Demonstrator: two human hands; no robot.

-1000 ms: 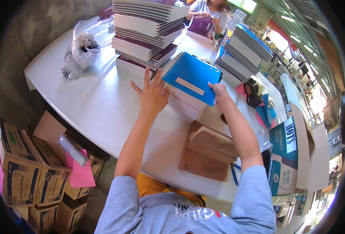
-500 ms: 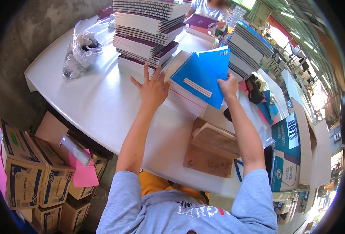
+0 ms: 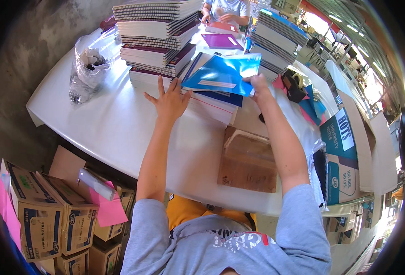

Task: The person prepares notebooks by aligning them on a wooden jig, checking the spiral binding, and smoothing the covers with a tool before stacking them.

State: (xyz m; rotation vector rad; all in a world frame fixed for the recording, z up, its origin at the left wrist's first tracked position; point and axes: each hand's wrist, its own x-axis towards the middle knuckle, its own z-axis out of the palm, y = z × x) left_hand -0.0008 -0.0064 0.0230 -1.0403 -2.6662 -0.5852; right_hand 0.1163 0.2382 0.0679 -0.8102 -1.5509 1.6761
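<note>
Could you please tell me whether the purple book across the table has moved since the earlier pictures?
Yes: the purple book has come toward the wearer's side, judged against the tall spiral notebook stack, and now lies flat.

The near cover (image 3: 225,73) is bright blue with pale stripes, the far cover (image 3: 221,41) purple, the desk (image 3: 97,133) white, the board (image 3: 247,160) brown. Tan cartons (image 3: 40,229) carry navy markings; the bag (image 3: 84,88), under glare, seems translucent grey.
</note>
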